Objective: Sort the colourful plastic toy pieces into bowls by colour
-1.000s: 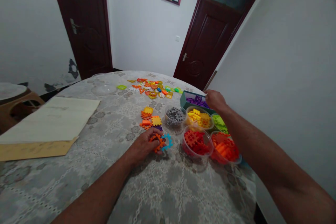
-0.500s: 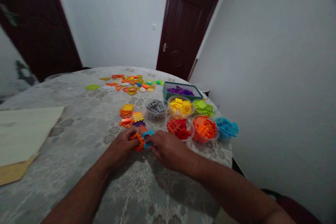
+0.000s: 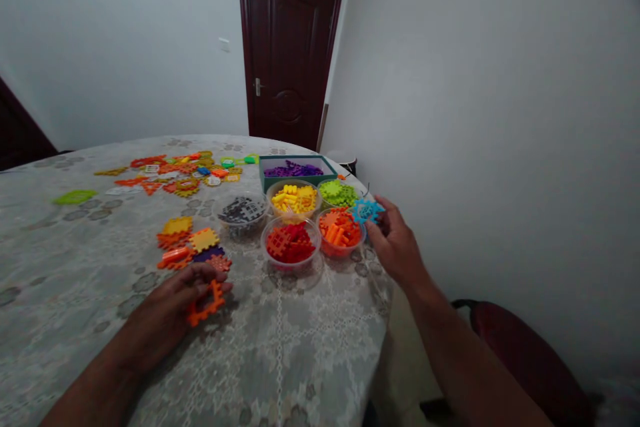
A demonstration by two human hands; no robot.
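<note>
Your left hand point(image 3: 177, 297) pinches a notched orange plastic frame point(image 3: 206, 314), jutting below its fingers toward four o'clock; your right hand point(image 3: 399, 241) pinches a toothed blue plastic piece point(image 3: 366, 211) at ten o'clock.

Cloth-covered table point(image 3: 320, 347); on it green box point(image 3: 274, 183), clear bowls point(image 3: 291, 266) close by, loose coloured plastic pieces point(image 3: 204, 240) to left.

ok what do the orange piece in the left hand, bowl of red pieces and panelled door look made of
Orange piece: probably smooth plastic, evenly coloured with regular teeth. Bowl: likely clear, glossy plastic, or glass, as the red pieces show through its wall. Door: perhaps painted or varnished wood, dark with shaped panels.
</note>
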